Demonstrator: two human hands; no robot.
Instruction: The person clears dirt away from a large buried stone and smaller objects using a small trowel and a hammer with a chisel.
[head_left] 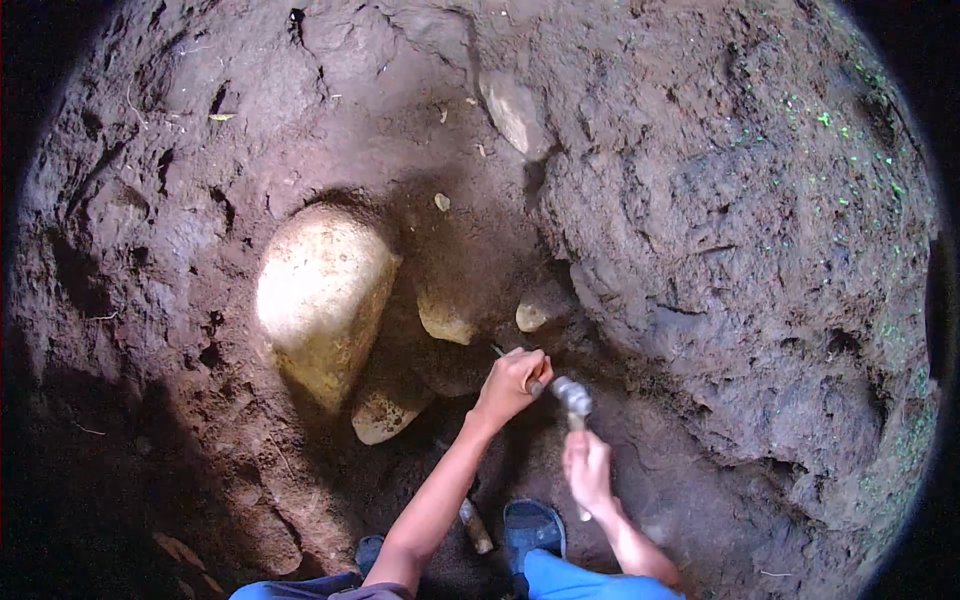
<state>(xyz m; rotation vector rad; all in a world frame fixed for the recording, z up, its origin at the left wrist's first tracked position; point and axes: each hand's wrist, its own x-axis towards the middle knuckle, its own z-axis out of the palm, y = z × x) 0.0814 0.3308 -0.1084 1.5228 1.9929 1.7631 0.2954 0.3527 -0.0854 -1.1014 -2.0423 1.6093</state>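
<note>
My left hand (512,387) is closed around a thin metal chisel (536,389), whose narrow tip pokes out on the far side toward the dark soil. Just to the right, my right hand (588,470) grips the handle of a small hammer (573,396). The hammer's grey metal head is close to the chisel's butt end, with a slight gap between them. Beyond my left hand, a yellowish stone (446,320) and a smaller pale stone (532,316) stick out of the dirt. Where the chisel's tip meets the ground is too dark to make out.
A large pale boulder (325,285) is set in the soil on the left, with a lower stone (384,416) beside it. Rough earth (730,250) rises at the right. A wooden-handled tool (477,527) lies near my sandalled foot (533,530). Another stone (512,115) shows farther off.
</note>
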